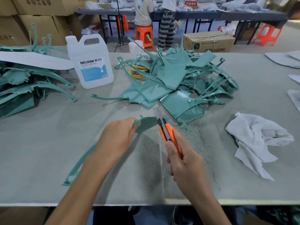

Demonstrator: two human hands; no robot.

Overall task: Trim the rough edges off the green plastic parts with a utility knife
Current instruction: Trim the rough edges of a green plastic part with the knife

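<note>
My left hand [117, 137] grips a long curved green plastic part [146, 125] near its wide end; the thin arm of the part runs down-left under my wrist to a hooked tip. My right hand [183, 161] grips an orange utility knife [168, 133] with its blade extended, the blade lying against the right edge of the part's wide end. Fine green shavings [186, 129] lie scattered on the mat just right of the knife.
A heap of green parts [178, 78] lies behind my hands, and another stack [24, 88] sits at far left. A white DEXCON jug [90, 62] stands at back left. A crumpled white cloth [258, 140] lies at right. The table's front edge [146, 202] runs below my forearms.
</note>
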